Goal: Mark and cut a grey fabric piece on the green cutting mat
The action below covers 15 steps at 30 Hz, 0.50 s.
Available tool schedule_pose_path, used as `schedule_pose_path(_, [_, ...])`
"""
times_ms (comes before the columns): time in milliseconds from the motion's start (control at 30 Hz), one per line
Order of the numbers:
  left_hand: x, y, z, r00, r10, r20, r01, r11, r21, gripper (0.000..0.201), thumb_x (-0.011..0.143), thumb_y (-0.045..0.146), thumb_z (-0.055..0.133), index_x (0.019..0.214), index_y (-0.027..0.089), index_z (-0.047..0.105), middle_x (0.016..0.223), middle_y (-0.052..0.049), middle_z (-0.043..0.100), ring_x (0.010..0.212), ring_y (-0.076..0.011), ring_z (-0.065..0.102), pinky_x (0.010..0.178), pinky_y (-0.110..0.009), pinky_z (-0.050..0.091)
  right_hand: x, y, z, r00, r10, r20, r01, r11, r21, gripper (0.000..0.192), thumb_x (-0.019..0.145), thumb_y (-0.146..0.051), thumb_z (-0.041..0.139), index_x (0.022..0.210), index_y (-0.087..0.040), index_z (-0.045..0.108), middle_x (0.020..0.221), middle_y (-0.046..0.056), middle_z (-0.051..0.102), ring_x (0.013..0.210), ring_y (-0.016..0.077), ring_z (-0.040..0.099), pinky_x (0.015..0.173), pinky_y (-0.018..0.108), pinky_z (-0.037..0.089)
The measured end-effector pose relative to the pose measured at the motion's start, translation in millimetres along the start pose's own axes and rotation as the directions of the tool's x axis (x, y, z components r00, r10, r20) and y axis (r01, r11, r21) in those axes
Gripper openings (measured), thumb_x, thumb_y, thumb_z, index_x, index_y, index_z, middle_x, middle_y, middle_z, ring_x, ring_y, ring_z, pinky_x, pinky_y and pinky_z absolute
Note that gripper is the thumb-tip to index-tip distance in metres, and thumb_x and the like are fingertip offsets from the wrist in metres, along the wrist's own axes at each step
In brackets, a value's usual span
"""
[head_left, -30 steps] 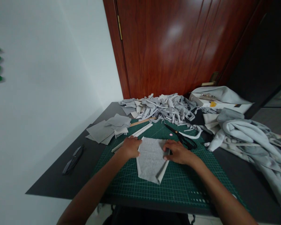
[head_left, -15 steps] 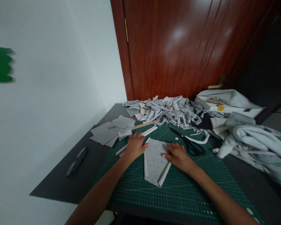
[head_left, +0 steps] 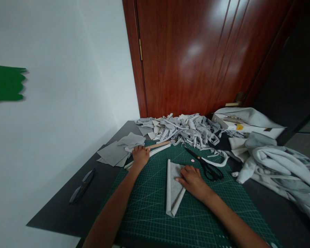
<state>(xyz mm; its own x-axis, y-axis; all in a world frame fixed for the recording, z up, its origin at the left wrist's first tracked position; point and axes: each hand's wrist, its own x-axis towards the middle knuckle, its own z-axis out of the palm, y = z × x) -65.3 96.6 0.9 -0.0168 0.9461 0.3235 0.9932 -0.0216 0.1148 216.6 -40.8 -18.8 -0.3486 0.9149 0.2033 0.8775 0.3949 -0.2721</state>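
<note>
Cloth (head_left: 175, 184) on the mat (head_left: 150, 213), sides rolled: probably light and limp, best held along both rolls (head_left: 168, 187). The right hand (head_left: 192, 177) rests on it, fingers bent; the left hand (head_left: 141, 156) lies over a strip (head_left: 160, 150); neither grip can be told.

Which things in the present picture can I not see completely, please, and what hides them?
All in the head view:
- Upper right part of the grey, tapering cloth piece: covered by the right hand.
- Whether the left hand grips the long white fabric strip: its own back hides the fingers' undersides.
- Flat green shape with a wavy side: cut off by the left edge.
- Pale grey fabric heap: cut off by the right edge.
</note>
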Motion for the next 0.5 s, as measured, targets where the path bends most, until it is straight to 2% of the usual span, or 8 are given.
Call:
schedule_pose_path(200, [-8.1, -9.5, -8.2, 0.992, 0.116, 0.048, -0.116, 0.993, -0.005, 0.032, 0.099, 0.039, 0.053, 0.12, 0.019, 0.067, 0.118, -0.014, 0.067, 0.116, -0.0322, 0.057, 0.094, -0.04, 0.045, -6.6, -8.6, -15.4, 0.991, -0.13, -0.02, 0.13, 0.99, 0.045, 0.015, 0.103, -0.03, 0.059, 0.109, -0.022, 0.071, 0.116, 0.01, 0.068, 0.113, 0.0291, 0.059, 0.103, 0.048, 0.038])
schedule_pose_path(300, [-7.7, -18.4, -14.5, 0.973, 0.205, 0.104, -0.204, 0.979, -0.026, 0.027, 0.097, 0.042, 0.058, 0.114, 0.025, 0.072, 0.115, -0.01, 0.067, 0.117, -0.03, 0.056, 0.097, -0.038, 0.044, -11.9, -22.2, -19.9, 0.955, -0.296, -0.017, 0.295, 0.947, 0.13, 0.027, 0.102, -0.021, 0.056, 0.126, -0.025, 0.068, 0.131, 0.009, 0.066, 0.125, 0.0273, 0.056, 0.111, 0.047, 0.033])
schedule_pose_path(367, [-6.4, -22.5, -17.0, 0.966, 0.227, 0.127, -0.224, 0.974, -0.035, 0.032, 0.093, 0.045, 0.063, 0.117, 0.027, 0.073, 0.118, -0.01, 0.066, 0.118, -0.0312, 0.056, 0.1, -0.04, 0.043, -14.1, -32.2, -18.2, 0.928, -0.373, -0.002, 0.366, 0.911, 0.189, 0.032, 0.103, -0.022, 0.056, 0.133, -0.024, 0.065, 0.137, 0.009, 0.066, 0.128, 0.0262, 0.056, 0.112, 0.044, 0.035])
schedule_pose_path(500, [-4.5, -22.7, -18.1, 0.964, 0.214, 0.155, -0.208, 0.977, -0.056, 0.033, 0.089, 0.047, 0.068, 0.115, 0.027, 0.074, 0.12, -0.008, 0.068, 0.12, -0.0321, 0.056, 0.102, -0.042, 0.042, -16.4, -46.9, -12.5, 0.935, -0.354, 0.025, 0.342, 0.917, 0.205, 0.03, 0.097, -0.032, 0.066, 0.123, -0.018, 0.064, 0.12, 0.012, 0.068, 0.115, 0.0287, 0.059, 0.104, 0.044, 0.041])
